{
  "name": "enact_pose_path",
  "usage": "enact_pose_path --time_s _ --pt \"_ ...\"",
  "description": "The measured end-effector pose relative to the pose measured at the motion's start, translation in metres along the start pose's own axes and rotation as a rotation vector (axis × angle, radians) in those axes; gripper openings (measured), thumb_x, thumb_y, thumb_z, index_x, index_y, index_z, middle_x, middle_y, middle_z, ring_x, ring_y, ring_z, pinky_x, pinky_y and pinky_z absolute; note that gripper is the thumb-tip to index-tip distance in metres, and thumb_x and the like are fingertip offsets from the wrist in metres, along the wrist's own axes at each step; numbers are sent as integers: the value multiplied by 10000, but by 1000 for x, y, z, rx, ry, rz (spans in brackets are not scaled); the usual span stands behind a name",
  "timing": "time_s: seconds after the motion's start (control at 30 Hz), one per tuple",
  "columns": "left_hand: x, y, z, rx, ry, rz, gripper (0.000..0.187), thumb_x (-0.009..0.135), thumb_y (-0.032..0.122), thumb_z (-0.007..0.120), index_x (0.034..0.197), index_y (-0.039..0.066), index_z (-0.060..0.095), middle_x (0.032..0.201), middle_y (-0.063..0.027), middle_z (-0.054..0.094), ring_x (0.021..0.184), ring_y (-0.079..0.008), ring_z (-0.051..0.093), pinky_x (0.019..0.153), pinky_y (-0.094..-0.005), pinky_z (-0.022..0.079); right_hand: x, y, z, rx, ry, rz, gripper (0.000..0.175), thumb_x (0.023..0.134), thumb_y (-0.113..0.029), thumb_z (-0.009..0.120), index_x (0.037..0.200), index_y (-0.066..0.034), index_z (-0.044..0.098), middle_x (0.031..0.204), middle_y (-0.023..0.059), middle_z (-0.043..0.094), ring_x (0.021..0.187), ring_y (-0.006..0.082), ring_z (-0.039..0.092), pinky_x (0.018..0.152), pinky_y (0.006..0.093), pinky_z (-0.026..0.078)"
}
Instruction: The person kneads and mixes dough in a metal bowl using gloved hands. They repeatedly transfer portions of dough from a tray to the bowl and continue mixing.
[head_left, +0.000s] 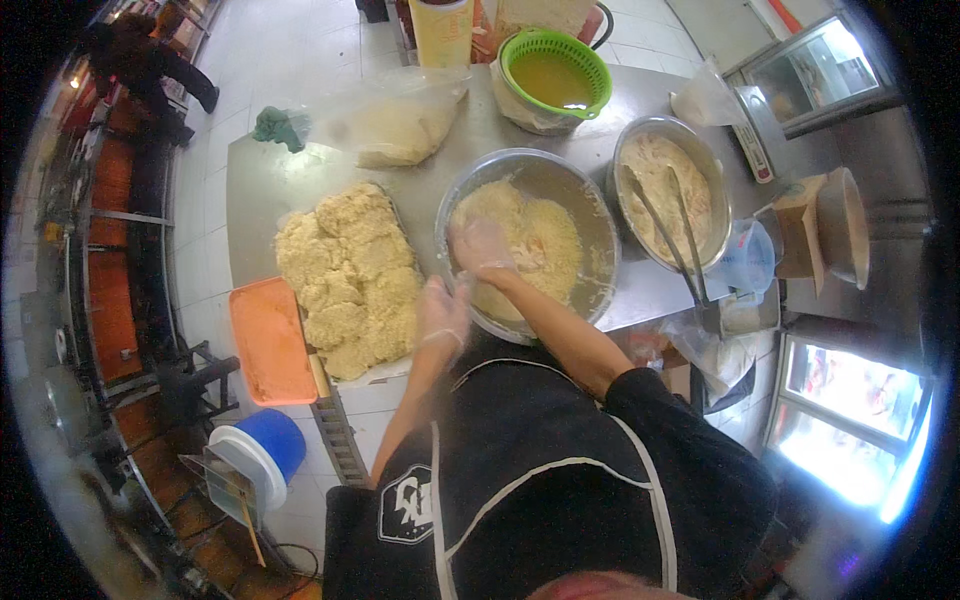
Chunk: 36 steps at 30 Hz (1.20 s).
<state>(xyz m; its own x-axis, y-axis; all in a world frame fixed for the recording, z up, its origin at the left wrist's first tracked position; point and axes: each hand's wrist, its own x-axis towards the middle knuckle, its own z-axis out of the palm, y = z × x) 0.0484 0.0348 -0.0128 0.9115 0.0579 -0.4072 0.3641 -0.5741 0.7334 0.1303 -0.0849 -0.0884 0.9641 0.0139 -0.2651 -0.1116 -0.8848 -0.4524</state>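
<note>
My right hand (482, 244), in a clear plastic glove, reaches into a large steel bowl (606, 225) and rests on the pale breadcrumbs (559, 232) at its left side; whether its fingers grip anything is hidden by blur. Some lighter, wet-looking food (529, 253) lies in the crumbs just right of that hand. My left hand (444, 306), also gloved, is at the bowl's near left rim, between the bowl and a heaped pile of crumb-coated pieces (352, 277). Its hold on the rim cannot be made out. Right of the bowl, metal tongs (675, 232) lean in a steel pan (724, 217) of battered food.
A green strainer (555, 71) with yellowish liquid sits at the far edge, beside a plastic bag of crumbs (409, 120). An orange tray (271, 341) is left of the pile. Blue measuring jug (750, 255) and scale (752, 142) stand right. A person (150, 67) is far left.
</note>
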Motion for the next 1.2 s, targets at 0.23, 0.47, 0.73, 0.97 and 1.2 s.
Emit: enact_pose_path --time_s 0.23,0.47,0.73,0.97,1.2 --pt "-4 -17 12 -169 33 33 262 889 205 619 996 -31 575 914 -266 646 869 -409 642 780 -459 477 -19 42 36 842 -195 365 498 931 -423 532 1189 -2 599 1105 174 674 956 353 653 856 469 501" --pt "-9 -28 5 -141 49 43 302 880 224 627 998 -46 564 906 -281 633 879 -446 622 789 -470 473 -32 58 -95 281 -182 357 459 947 -337 497 1292 -42 566 1257 186 588 1142 338 573 983 451 443" --pt "-21 -38 -1 -13 -39 -12 342 887 269 617 950 -62 561 855 -284 622 815 -435 614 759 -474 468 -13 52 9 -367 550 352 886 894 -622 456 1462 47 334 1482 252 394 1392 433 325 1138 565 224" --pt "-23 -55 3 -25 -66 -58 373 886 298 628 982 -59 577 854 -256 642 821 -381 638 759 -453 479 -39 43 -48 199 -115 426 1025 777 -643 657 1443 73 350 1410 255 480 1331 353 440 1106 427 343" --pt "-28 -46 -2 -234 -134 -60 330 882 255 647 976 -50 566 830 -217 638 774 -323 641 726 -432 493 -39 147 22 113 -236 -45 856 715 -477 809 1364 -13 497 1264 260 591 1162 375 582 959 418 483"
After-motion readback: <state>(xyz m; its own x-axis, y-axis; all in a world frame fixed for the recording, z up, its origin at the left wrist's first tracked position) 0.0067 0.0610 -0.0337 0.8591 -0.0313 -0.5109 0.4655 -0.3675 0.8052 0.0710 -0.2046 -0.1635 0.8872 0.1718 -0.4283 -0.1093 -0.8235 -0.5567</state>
